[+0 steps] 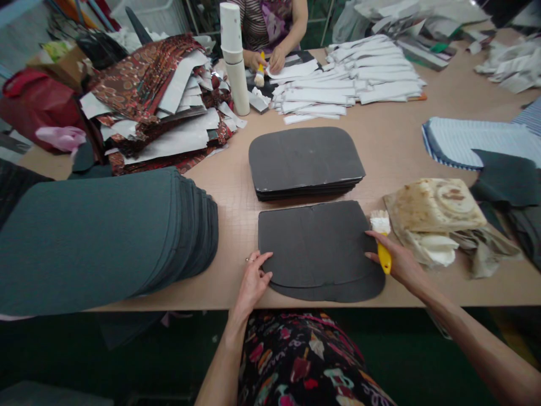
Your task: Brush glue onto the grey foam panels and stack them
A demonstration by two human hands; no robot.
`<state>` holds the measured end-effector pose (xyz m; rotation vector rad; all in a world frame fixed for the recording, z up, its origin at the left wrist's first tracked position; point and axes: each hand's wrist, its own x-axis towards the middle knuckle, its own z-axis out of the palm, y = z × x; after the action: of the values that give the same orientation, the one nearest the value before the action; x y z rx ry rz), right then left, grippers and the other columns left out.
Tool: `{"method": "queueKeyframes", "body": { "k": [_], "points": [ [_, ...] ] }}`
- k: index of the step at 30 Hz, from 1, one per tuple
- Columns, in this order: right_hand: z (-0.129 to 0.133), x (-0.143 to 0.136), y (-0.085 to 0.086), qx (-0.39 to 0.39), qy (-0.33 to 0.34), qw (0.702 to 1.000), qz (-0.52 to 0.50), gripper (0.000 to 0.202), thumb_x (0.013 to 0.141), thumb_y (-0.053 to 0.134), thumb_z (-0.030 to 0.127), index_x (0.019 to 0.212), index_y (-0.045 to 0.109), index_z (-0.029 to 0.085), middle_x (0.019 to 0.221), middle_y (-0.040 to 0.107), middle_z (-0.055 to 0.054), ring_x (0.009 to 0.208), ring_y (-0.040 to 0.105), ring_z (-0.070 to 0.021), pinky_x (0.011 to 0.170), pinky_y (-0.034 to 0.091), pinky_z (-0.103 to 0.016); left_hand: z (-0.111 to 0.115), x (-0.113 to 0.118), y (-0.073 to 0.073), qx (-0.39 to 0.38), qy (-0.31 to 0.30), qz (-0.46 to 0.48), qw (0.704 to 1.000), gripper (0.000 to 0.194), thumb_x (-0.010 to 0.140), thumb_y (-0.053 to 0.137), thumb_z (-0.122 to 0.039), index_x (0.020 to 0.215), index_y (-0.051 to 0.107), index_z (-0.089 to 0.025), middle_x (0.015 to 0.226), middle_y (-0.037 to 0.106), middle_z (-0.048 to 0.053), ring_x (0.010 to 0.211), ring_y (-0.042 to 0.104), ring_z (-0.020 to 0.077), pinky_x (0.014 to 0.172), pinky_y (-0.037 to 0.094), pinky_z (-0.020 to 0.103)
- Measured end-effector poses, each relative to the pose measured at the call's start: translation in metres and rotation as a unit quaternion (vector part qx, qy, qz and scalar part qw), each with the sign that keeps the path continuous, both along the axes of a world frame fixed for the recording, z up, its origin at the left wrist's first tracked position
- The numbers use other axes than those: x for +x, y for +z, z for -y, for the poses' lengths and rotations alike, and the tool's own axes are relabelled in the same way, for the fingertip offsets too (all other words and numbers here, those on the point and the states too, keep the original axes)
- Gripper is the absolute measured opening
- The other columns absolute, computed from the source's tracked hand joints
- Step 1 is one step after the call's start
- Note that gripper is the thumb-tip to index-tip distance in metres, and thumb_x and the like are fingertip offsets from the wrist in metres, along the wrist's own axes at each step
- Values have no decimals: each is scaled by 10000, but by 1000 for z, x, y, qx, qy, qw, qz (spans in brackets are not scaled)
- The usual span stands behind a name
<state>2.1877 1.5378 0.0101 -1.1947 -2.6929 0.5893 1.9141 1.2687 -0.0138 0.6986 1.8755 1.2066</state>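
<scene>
A dark grey panel [313, 242] with rounded lower corners lies near the table's front edge, over another dark panel [350, 288] whose curved edge sticks out below it. At its left edge rests my left hand [252, 282], fingers apart and touching the panel. My right hand [393, 256] holds a paintbrush [384, 248] with a yellow handle, its white-coated bristles pointing away from me. Two of that hand's fingertips also touch the panel's right edge. Just beyond lies a stack of similar dark panels [306, 160].
Left stands a tall stack of dark green-grey fabric pieces [93, 237], with patterned fabric pieces [143, 84] behind. A stained, white-crusted container [439, 206] sits right. Across the table, another person's hands [270, 60] hold a brush beside white strips [359, 73] and stacked white cups [233, 56].
</scene>
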Motion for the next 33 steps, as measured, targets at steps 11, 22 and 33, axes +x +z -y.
{"method": "queueKeyframes", "body": {
  "k": [11,22,33],
  "points": [
    [-1,2,-2,-11,-1,1000,-4,630,790,482,571,1264,525,159,1046,642,-137,824,633,-269,688,499,-368,1,0,-9,1,-47,-78,996,522,682,516,-15,1159,566,-222,1266,402,85,853,550,119,663,516,233],
    [0,2,-1,-33,-5,999,-18,608,795,505,531,1278,511,162,1127,624,-142,898,632,-281,750,507,-386,1,9,-4,-15,-76,-161,984,559,734,456,3,1245,480,-223,1487,138,117,1309,339,262,1029,382,435],
    [0,-7,-6,-12,12,995,-95,460,800,528,353,1219,566,168,1116,658,-128,973,643,-271,825,524,-400,-18,17,11,-124,-183,-382,897,733,648,380,91,1249,547,-293,1381,440,123,1290,351,336,1019,347,498]
  ]
}}
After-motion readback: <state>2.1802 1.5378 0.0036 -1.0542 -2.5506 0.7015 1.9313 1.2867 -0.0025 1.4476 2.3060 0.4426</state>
